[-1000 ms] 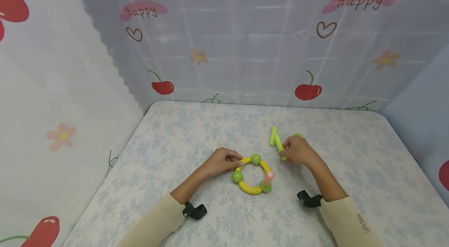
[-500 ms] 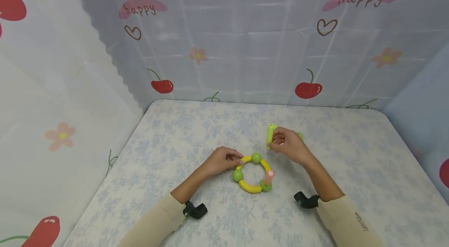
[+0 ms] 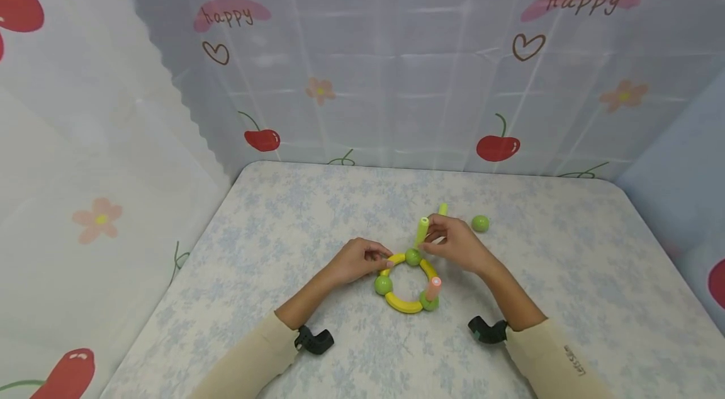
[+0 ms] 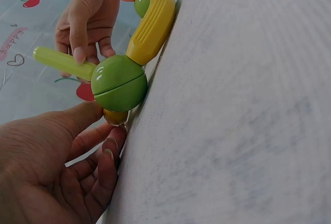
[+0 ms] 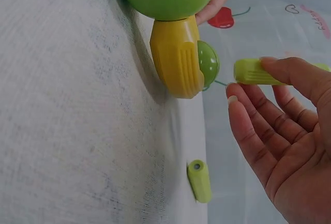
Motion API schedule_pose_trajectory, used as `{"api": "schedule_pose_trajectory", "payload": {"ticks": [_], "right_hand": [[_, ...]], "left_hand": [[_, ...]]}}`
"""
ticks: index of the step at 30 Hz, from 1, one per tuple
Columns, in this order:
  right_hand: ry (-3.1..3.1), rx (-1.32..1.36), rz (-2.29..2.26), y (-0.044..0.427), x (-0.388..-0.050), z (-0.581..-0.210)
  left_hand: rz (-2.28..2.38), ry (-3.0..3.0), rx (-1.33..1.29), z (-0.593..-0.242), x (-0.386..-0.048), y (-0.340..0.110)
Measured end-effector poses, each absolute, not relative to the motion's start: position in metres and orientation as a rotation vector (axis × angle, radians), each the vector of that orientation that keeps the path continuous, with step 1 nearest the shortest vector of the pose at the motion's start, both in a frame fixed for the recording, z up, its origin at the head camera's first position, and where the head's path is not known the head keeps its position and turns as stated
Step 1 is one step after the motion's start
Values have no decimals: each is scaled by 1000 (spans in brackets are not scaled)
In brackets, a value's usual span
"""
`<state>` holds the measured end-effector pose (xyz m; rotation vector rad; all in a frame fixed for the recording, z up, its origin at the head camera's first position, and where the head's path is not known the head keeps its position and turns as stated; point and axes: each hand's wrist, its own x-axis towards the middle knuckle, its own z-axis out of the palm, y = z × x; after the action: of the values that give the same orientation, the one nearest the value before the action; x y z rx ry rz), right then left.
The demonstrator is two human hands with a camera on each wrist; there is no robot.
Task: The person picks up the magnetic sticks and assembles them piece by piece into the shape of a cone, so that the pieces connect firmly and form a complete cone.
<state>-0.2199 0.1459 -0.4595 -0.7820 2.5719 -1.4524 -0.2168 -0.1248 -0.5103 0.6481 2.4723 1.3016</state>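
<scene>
A ring of curved yellow rods (image 3: 404, 306) and green balls lies flat on the table, like a magnetic building toy. My left hand (image 3: 355, 262) pinches the yellow rod at the ring's far left. An upright light green rod (image 3: 422, 231) is held between the thumb and fingers of my right hand (image 3: 460, 247), above the ring's far green ball (image 3: 413, 257). In the right wrist view a small gap shows between this rod (image 5: 256, 72) and the ball (image 5: 208, 64). On the near right ball stands a coral rod (image 3: 433, 289).
Behind my right hand, a second light green rod (image 3: 443, 209) lies on the table, partly hidden in the head view. A loose green ball (image 3: 480, 223) sits right of it. Beyond the table's (image 3: 317, 197) far edge hangs a printed curtain (image 3: 396, 84).
My right hand has picked up one light green rod, turned it upright and brought it left to the ring's far ball. The loose green ball is now uncovered. My left hand has stayed put.
</scene>
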Motion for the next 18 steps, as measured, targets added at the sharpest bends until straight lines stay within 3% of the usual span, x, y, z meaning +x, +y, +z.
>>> {"api": "schedule_pose_trajectory", "payload": {"ticks": [18], "right_hand": [[2513,-821,-1314,149,-221,-462]], "left_hand": [[1246,2385,733,-503,-219,-131]]}}
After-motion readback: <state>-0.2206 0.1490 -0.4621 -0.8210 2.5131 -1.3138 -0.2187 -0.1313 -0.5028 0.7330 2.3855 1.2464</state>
